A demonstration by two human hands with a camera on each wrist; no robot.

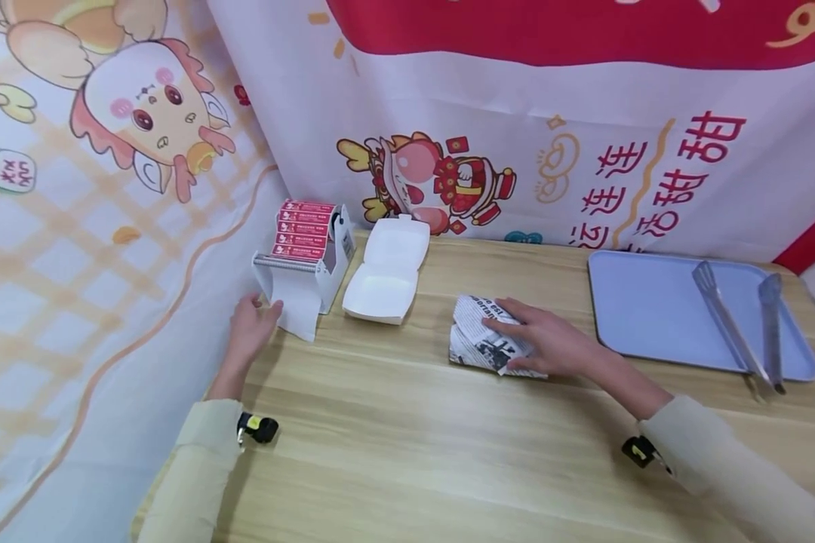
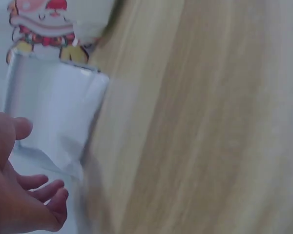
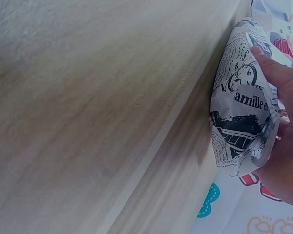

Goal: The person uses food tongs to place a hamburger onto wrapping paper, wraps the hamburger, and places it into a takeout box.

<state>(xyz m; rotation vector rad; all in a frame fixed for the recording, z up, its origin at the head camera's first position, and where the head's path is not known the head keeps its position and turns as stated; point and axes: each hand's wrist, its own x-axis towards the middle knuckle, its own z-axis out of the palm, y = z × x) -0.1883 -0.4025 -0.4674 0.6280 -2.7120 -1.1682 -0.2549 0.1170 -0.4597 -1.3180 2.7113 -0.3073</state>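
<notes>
My left hand [image 1: 250, 332] is beside a white label dispenser [image 1: 336, 260], its fingers loosely bent and close to the blank strip [image 1: 299, 302] hanging from the front. In the left wrist view, thumb and fingers stand apart near that pale strip [image 2: 53, 107], with nothing seen between them. A folded packet in newspaper-print paper [image 1: 485, 335] lies on the table. Across its right side rests my right hand [image 1: 550, 339], fingers spread. The right wrist view has the thumb lying on the packet [image 3: 241, 107]; the other fingers are partly hidden behind it.
A white clamshell box [image 1: 383, 283] lies open right of the dispenser, its two halves bare. On the right, a blue tray [image 1: 652, 302] bears metal tongs [image 1: 730, 317]. Printed cloth [image 1: 502, 98] hangs along the back and left of the wooden table [image 1: 407, 452].
</notes>
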